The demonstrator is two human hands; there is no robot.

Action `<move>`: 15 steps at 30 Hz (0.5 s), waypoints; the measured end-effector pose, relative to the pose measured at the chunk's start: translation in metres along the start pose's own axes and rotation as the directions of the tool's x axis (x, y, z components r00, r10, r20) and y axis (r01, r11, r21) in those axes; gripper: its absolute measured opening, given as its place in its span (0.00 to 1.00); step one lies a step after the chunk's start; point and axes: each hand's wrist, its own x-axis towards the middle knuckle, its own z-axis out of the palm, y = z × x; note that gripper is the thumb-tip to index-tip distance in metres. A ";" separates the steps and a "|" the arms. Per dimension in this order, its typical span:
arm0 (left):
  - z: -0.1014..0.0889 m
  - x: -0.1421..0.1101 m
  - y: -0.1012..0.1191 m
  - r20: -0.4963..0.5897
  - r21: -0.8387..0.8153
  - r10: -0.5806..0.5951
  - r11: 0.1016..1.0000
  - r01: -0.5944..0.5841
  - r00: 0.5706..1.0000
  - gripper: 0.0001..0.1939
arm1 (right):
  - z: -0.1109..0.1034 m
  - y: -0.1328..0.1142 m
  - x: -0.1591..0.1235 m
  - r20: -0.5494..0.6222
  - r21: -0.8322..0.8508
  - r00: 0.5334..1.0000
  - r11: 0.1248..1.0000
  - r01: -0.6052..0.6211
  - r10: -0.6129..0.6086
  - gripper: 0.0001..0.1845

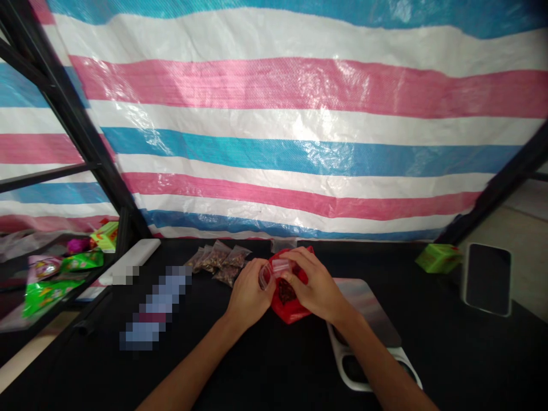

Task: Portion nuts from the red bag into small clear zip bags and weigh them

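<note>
My left hand [248, 295] and my right hand [317, 283] meet over the middle of the black table [428, 342]. Between their fingers is a small clear plastic container [274, 269], partly hidden by them. Just below it, a red plastic bag [287, 305] holds a dark, crumbly filling, and my right hand rests against its upper edge. Left of my left hand lie several small clear bags of dried brown pieces [220, 262]. A white kitchen scale [363, 314] sits beneath my right wrist and forearm.
A striped blue, white and pink tarp [299, 154] hangs behind the table on a black frame. A green box [439, 258] and a dark phone [488, 279] lie at right. A pixelated object [154, 308] lies left, past a white strip [137, 257], with bright packets [53, 294] on a shelf.
</note>
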 end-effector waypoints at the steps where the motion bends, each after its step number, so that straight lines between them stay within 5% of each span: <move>1: -0.002 0.001 0.001 -0.027 0.011 -0.063 0.998 0.063 0.998 0.04 | -0.005 0.002 0.001 -0.023 -0.019 1.000 1.000 -0.012 0.012 0.15; 6: -0.016 0.005 0.009 -0.074 0.139 -0.366 0.917 0.373 0.928 0.08 | -0.022 0.017 0.001 0.112 -0.232 0.991 0.972 -0.045 0.072 0.20; 10: -0.013 -0.006 0.020 0.018 0.164 -0.430 0.892 0.422 0.902 0.14 | -0.014 0.026 -0.002 0.192 -0.386 0.970 0.920 -0.067 0.151 0.20; 15: 0.009 -0.023 0.020 0.167 -0.280 -0.367 0.872 0.401 0.915 0.18 | -0.006 0.031 -0.005 0.256 -0.437 0.939 0.894 -0.101 0.231 0.22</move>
